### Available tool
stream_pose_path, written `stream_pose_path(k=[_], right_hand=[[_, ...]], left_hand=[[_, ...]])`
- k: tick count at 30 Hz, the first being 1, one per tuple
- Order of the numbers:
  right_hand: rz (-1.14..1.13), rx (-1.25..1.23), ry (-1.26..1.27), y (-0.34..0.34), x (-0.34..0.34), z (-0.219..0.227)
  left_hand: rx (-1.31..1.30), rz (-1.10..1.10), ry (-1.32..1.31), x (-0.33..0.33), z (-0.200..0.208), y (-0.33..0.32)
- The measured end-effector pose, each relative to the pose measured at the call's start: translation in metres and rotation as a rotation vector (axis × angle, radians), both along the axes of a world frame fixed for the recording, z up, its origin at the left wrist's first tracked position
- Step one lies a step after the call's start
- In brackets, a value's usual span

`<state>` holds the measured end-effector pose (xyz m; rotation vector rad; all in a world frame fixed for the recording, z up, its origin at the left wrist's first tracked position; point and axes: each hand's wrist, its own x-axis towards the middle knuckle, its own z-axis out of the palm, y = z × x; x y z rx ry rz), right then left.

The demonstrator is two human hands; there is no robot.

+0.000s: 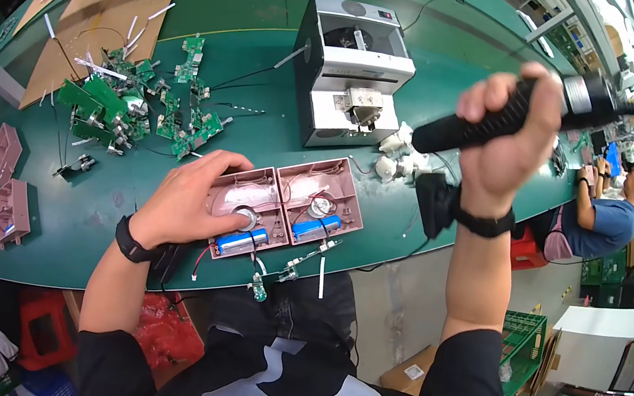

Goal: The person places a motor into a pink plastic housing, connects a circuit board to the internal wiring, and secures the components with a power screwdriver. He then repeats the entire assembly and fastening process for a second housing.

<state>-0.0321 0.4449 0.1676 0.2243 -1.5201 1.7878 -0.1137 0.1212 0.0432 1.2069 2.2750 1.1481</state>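
My left hand (195,203) grips the left wall of a pink plastic case (212,197). Its thumb reaches inside, against a round metal part (246,218). A blue battery (241,241) with wires lies in the near part of this case. Close beside it on the right is a second pink case (351,203) with its own blue battery (315,229) and round part. Raised over the bench at the right, my right hand (510,137) is wrapped round a black corded handheld tool (458,131). The tool's blunt end points left; its cable leaves at the right.
A grey-white machine (359,81) stands behind the cases, with white parts (403,162) beside it. Green circuit boards (105,105) are heaped at the left near cardboard (116,4). More pink cases (6,211) lie far left. Small boards (260,286) hang at the near edge. Another person (609,205) sits at right.
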Motion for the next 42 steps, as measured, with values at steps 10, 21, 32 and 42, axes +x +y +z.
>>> stream_pose_path(k=[10,21,32,42], right_hand=[[-0.144,0.141,-0.086,-0.014,-0.068,-0.011],[0.081,-0.056,-0.126,-0.049,0.031,-0.021],[0.038,0.013,-0.11,-0.057,0.026,-0.05],[0.072,0.052,-0.203,-0.053,0.028,-0.068]], left_hand=[[0.167,0.012,-0.007,0.004,-0.014,0.001],[0.137,0.033,-0.092,0.003,-0.017,0.003],[0.126,0.042,-0.178,0.004,-0.016,0.007],[0.127,0.042,-0.158,0.005,-0.021,0.006]])
